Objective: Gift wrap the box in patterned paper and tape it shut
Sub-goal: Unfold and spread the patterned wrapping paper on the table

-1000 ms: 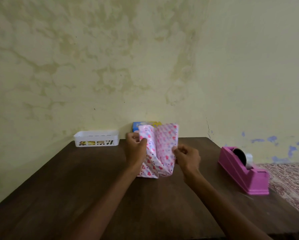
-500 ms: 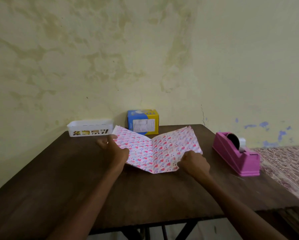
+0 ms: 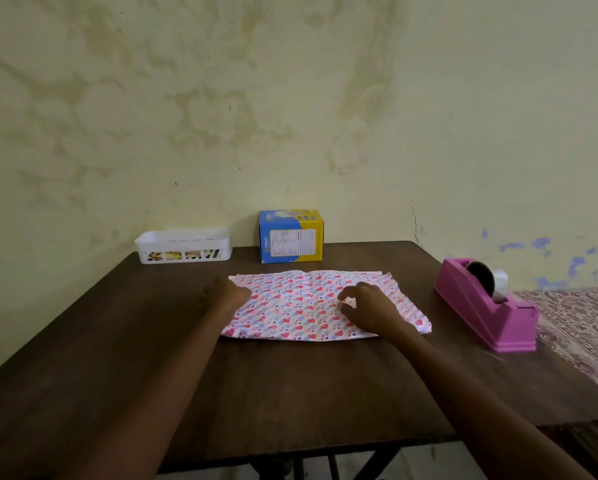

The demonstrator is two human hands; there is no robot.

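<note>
Paper lies flat, box just beyond its far edge.

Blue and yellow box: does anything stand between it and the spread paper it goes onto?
Nothing visible does. Only a bare strip of table separates the box from the far edge of the patterned paper. Both hands rest on the sheet, the left hand at its left edge, the right hand on its right half.
</note>
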